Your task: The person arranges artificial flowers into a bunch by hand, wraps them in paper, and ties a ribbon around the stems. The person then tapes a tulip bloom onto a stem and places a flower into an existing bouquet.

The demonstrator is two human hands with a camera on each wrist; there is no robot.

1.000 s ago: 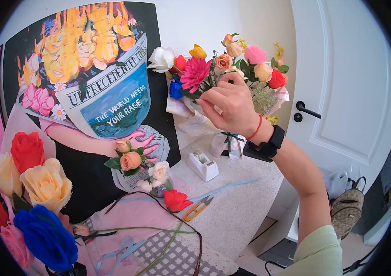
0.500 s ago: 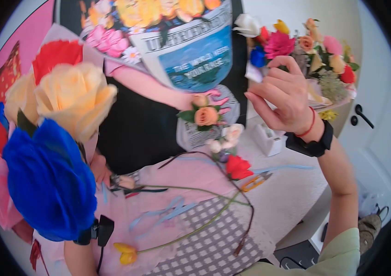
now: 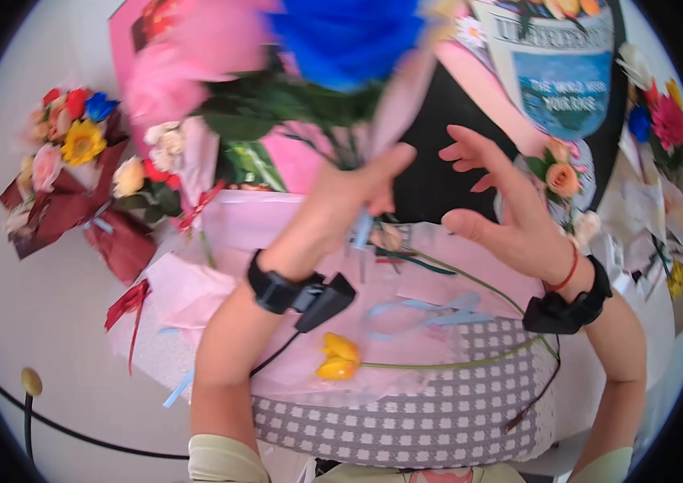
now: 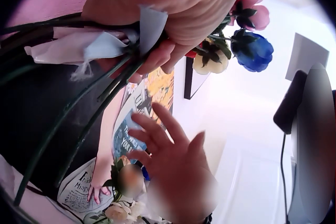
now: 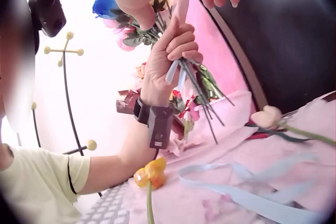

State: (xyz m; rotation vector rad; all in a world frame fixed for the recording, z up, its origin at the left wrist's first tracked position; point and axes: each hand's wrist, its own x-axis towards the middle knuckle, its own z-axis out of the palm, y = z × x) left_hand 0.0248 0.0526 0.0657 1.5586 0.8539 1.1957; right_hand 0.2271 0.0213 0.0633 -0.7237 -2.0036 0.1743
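My left hand point(image 3: 337, 205) grips the stems of a bouquet of artificial flowers, held upright above the table. A large blue rose point(image 3: 345, 36) stands out at its front, beside blurred pink blooms point(image 3: 168, 88). Light-blue ribbon point(image 5: 172, 71) wraps the stems at the grip, and the bare green stem ends point(image 5: 203, 109) stick out below the fist. To the right of the bouquet, my right hand point(image 3: 514, 211) hovers with fingers spread and holds nothing. In the left wrist view, the right hand point(image 4: 181, 166) shows its fingers apart, clear of the stems.
Pink wrapping paper point(image 3: 277, 362) and loose blue ribbon point(image 3: 422, 315) lie on the table with a yellow tulip point(image 3: 338, 358). A dark-red wrapped bouquet point(image 3: 88, 197) is at left, another bouquet point(image 3: 667, 125) at right. A painting point(image 3: 563, 88) stands behind.
The head view has swung left. My right hand has come from near the right-hand bouquet toward the left hand, its fingers spreading. The held bouquet now appears in the upper middle.
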